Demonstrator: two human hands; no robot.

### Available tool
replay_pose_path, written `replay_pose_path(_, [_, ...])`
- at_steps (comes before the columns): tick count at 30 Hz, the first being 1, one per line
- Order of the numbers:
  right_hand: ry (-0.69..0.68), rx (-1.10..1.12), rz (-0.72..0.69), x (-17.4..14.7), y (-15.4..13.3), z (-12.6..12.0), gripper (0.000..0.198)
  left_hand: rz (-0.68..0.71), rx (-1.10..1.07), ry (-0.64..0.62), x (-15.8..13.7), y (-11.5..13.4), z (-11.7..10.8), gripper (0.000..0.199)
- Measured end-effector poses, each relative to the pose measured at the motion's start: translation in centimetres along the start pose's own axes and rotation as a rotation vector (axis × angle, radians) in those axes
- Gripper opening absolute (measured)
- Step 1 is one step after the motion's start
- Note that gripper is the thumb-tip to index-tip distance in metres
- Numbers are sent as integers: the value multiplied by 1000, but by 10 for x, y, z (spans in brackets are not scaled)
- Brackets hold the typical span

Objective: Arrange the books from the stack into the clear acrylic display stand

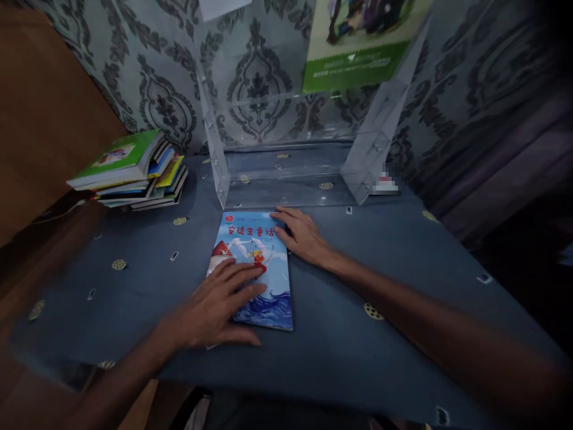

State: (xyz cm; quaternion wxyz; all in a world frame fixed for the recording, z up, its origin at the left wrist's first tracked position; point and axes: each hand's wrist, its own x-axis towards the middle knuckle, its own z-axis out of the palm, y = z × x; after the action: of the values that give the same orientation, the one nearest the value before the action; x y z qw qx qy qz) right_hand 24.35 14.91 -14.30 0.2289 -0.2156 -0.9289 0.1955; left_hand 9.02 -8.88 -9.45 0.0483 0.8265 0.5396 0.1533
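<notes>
A blue picture book (273,286) with red Chinese characters and a painted sea scene lies closed on the dark blue tablecloth. My left hand (215,304) rests flat across its lower left part, fingers spread, hiding that side of the cover. At the upper right edge of the book lies my right hand (302,236), its fingers stretched over the corner and the thumb lower on the cover. Neither hand is wrapped round anything.
Behind the book stands a clear acrylic rack (358,173) holding a green-edged book (349,68) high up. A pile of books (120,161) sits at the back left. A small blurred-out item (384,182) is right of the rack. Patterned wallpaper (257,77) covers the wall.
</notes>
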Motion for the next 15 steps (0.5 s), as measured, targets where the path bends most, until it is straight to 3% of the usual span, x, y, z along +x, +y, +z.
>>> replay_pose_path(2, [10,10,-2,-1,0,0,43,14,38,-23,-1,8,3,72])
replay_pose_path(6, [-4,16,13,-2,-1,-2,45,20,156,-6,-2,13,9,49])
replay_pose_path(9, [6,21,7,-1,-3,-2,44,49,204,11,-2,12,10,48])
replay_pose_path(15, [39,41,-37,-2,-3,-8,38,-21,35,20,-2,6,4,50])
